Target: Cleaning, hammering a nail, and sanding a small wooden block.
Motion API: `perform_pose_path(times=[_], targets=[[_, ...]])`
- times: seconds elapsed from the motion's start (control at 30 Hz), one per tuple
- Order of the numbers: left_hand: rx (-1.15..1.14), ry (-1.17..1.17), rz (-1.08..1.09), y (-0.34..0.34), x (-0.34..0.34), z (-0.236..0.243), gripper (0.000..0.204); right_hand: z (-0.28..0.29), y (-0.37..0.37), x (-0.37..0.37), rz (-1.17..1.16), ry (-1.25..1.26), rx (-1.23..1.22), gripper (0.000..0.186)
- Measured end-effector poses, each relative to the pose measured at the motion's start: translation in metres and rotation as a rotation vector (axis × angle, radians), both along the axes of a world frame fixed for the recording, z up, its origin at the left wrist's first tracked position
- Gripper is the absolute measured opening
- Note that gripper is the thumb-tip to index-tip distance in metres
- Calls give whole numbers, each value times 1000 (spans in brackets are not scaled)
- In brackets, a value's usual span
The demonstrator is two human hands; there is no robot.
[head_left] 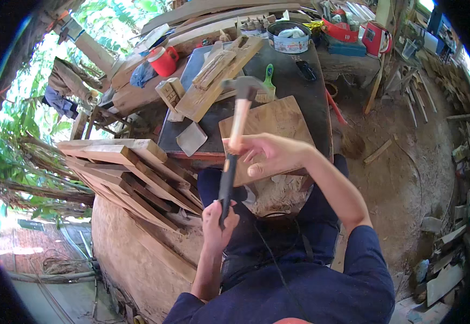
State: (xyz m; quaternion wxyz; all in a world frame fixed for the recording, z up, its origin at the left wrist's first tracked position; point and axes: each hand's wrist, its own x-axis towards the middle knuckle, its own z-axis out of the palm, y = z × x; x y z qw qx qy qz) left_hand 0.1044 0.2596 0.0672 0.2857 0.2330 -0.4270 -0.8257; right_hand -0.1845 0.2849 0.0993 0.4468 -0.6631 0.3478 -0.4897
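A claw hammer [241, 116] with a black grip and light shaft stands head up in front of me, slightly blurred. My left hand [220, 222] is wrapped round the lower end of its black grip. Higher up, my right hand [270, 152] meets the shaft, its index finger reaching across to the far side and the others loosely curled. Behind the hammer a flat, roughly square wooden board [286, 121] lies at the table's near edge, partly covered by my right hand. A brush with a green handle [269, 75] lies just beyond the board.
On the dark table [208, 137] rest a long plank [221, 83], a sheet of sandpaper [191, 139] and a round tin [289, 39]. A red mug [163, 61] stands at the back left. Stacked timber [132, 170] lies left of my legs. A broom [351, 137] leans right of the table.
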Motion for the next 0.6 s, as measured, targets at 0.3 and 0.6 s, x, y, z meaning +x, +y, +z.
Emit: perform_pose_path(times=[0.3,0.6], targets=[[711,414,-707,29,-41,-31,58,-22,58,33,-199,-566,-133,22],[-503,-293,-165,8,-87,-2,27,-8,55,16,-868,-710,-71,19]])
